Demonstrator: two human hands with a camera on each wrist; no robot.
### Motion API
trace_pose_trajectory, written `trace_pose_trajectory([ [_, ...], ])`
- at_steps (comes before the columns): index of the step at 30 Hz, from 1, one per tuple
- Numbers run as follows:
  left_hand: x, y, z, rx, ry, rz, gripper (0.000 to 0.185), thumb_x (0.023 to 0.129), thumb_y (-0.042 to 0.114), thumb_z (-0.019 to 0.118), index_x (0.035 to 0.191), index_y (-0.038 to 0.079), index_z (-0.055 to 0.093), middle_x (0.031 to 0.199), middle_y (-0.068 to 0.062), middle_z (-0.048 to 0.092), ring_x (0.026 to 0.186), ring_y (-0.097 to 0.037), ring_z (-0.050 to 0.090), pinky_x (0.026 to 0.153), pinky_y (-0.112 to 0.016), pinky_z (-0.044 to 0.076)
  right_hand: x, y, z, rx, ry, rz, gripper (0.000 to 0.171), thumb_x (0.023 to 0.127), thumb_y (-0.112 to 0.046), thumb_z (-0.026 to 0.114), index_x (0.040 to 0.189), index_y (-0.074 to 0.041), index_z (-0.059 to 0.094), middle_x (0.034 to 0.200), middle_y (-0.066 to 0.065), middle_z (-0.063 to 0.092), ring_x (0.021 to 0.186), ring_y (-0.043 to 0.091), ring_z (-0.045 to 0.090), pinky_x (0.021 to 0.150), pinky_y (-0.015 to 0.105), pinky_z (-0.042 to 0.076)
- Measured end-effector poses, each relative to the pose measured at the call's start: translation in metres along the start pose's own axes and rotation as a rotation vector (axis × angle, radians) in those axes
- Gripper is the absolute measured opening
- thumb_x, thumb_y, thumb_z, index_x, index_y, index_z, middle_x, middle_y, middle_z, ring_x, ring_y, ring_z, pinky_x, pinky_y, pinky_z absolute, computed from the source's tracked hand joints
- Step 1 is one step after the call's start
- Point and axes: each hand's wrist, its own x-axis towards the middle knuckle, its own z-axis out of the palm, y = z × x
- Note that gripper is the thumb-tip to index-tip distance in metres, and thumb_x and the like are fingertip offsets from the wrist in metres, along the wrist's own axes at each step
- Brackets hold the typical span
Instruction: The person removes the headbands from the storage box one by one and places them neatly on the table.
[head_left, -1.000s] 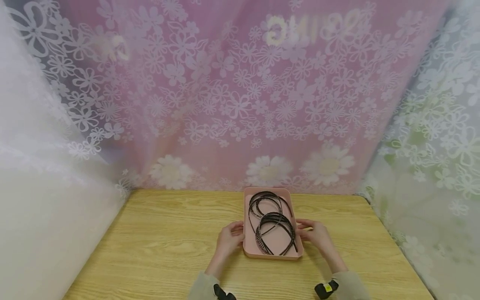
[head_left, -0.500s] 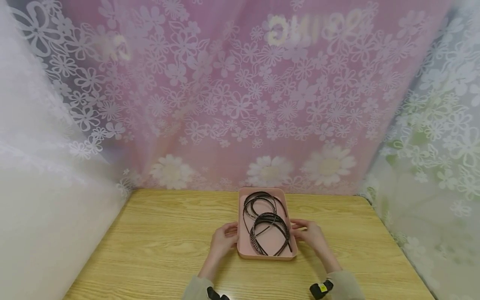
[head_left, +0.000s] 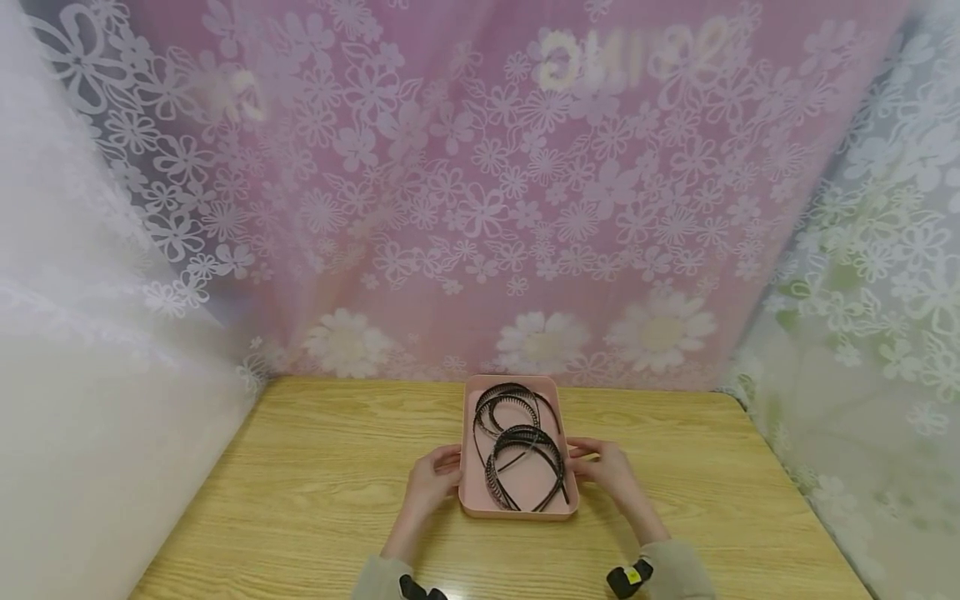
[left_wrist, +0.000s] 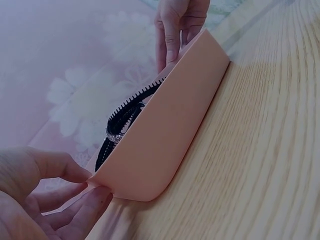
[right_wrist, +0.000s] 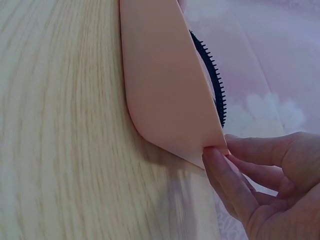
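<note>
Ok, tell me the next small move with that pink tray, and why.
Probably set the pink tray down square on the wooden table and then loosen the grip. The left hand and right hand each pinch a long side wall, the wrist views show it close to the tabletop, and the black toothed headbands lie loose and overlapping inside, so a tilt could spill them.

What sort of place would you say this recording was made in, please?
Probably a small staged tabletop booth: a wooden table closed in by flowered lace curtains, with a pink tray of black headbands between both hands.
</note>
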Motion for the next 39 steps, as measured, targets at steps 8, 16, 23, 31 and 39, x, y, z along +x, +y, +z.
trace_pose_trajectory([
  [8,0.002,-0.007,-0.004,-0.011,-0.003,-0.005,0.044,0.091,-0.011,0.055,0.134,-0.019,0.051,0.128,-0.040,0.057,0.116,-0.051,0.061,0.081,-0.049,0.060,0.001,-0.003,0.007,-0.026,0.004,0.007,0.042,0.091,0.003,0.071,0.132,0.011,0.061,0.107,0.025,0.069,0.085,0.031,0.073,0.074,0.041,0.062],
  [16,-0.005,-0.002,-0.005,-0.031,-0.004,-0.008,0.043,0.094,-0.007,0.057,0.136,-0.018,0.051,0.130,-0.039,0.057,0.117,-0.048,0.062,0.081,-0.047,0.060,0.003,-0.004,0.010,-0.031,0.016,0.031,0.042,0.091,0.004,0.071,0.132,0.009,0.062,0.107,0.024,0.069,0.084,0.029,0.073,0.074,0.041,0.062],
  [23,-0.006,-0.002,-0.011,-0.025,0.009,-0.013,0.045,0.092,-0.009,0.058,0.136,-0.017,0.052,0.130,-0.037,0.058,0.116,-0.047,0.063,0.080,-0.046,0.061,0.001,-0.004,0.012,-0.004,-0.010,0.010,0.042,0.091,0.006,0.069,0.132,0.011,0.061,0.107,0.025,0.069,0.084,0.031,0.073,0.073,0.040,0.062],
  [31,-0.004,-0.005,-0.013,-0.018,0.005,-0.018,0.046,0.091,-0.010,0.057,0.136,-0.017,0.052,0.130,-0.037,0.058,0.117,-0.047,0.062,0.081,-0.049,0.060,0.001,-0.004,0.013,-0.010,-0.003,-0.003,0.041,0.091,0.006,0.069,0.132,0.010,0.062,0.107,0.023,0.069,0.083,0.029,0.073,0.073,0.040,0.062],
  [39,-0.009,0.004,-0.012,-0.016,0.007,-0.019,0.046,0.091,-0.011,0.054,0.136,-0.019,0.049,0.130,-0.040,0.056,0.118,-0.050,0.060,0.083,-0.052,0.059,0.003,0.002,0.013,-0.063,0.006,-0.057,0.040,0.091,0.005,0.071,0.130,0.009,0.064,0.106,0.021,0.070,0.079,0.028,0.074,0.068,0.036,0.062],
])
